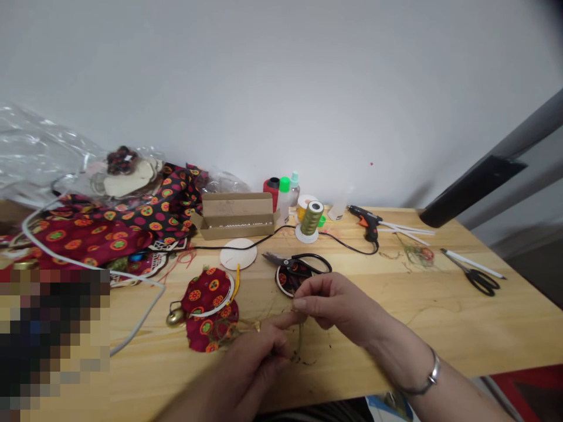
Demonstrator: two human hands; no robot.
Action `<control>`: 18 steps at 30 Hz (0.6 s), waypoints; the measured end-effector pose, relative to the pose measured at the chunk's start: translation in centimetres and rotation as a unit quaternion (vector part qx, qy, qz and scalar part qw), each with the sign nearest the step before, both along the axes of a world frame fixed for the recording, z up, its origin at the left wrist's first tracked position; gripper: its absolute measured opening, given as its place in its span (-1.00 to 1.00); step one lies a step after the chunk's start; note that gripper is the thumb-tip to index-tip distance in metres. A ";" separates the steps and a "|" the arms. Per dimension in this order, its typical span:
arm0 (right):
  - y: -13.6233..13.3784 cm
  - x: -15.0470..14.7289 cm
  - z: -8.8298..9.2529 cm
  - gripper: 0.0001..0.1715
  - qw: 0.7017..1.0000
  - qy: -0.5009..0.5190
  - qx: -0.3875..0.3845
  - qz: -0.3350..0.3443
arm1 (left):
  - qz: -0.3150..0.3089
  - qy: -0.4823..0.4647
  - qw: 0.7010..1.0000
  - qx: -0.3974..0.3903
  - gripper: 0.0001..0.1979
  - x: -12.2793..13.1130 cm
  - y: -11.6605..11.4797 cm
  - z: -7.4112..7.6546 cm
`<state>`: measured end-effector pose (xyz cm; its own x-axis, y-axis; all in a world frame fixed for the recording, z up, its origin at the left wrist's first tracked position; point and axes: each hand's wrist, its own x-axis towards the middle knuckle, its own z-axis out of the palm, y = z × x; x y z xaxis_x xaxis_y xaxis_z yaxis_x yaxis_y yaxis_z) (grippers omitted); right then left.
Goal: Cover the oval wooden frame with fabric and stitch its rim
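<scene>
My right hand is closed in a pinch, thumb against index finger, on fine olive thread. My left hand stretches its index finger to the right hand's fingertips. Its other fingers are curled, with thread running to it; the exact grip is hard to see. Just left lie round maroon patterned fabric pieces with a white rim, tangled thread and a yellow ribbon. A brass bell rests at their edge. Behind my right hand, black-handled snips lie on a dark patterned round piece.
Along the back stand an open cardboard box, a green-capped bottle and an olive thread cone. A glue gun and scissors lie to the right. Patterned fabric and a white cable fill the left.
</scene>
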<state>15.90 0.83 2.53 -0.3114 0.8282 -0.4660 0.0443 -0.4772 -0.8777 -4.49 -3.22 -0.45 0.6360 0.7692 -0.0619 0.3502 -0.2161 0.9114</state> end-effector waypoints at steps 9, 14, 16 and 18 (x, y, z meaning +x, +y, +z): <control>-1.2 2.1 2.6 -0.89 0.953 -0.114 0.268 -0.087 | 0.216 0.009 0.975 0.045 -0.76 -0.5 2.3 -0.2; -3.6 2.4 4.9 -0.92 0.910 -0.119 0.393 -0.060 | 0.323 -0.055 0.930 0.168 -0.93 -0.7 2.2 1.1; -4.5 1.7 5.6 -0.92 0.889 -0.124 0.439 -0.037 | 0.197 -0.126 0.962 0.143 -0.62 -0.3 1.3 2.8; -5.1 0.9 5.9 -0.95 0.869 -0.129 0.478 -0.012 | 0.056 -0.138 0.987 0.051 -0.47 0.4 0.4 4.9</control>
<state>16.78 -4.24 8.46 -0.2768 0.8800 0.3861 0.2987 0.4607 -0.8358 -4.13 -2.79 4.41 0.5289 0.8285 0.1841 0.1175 -0.2863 0.9509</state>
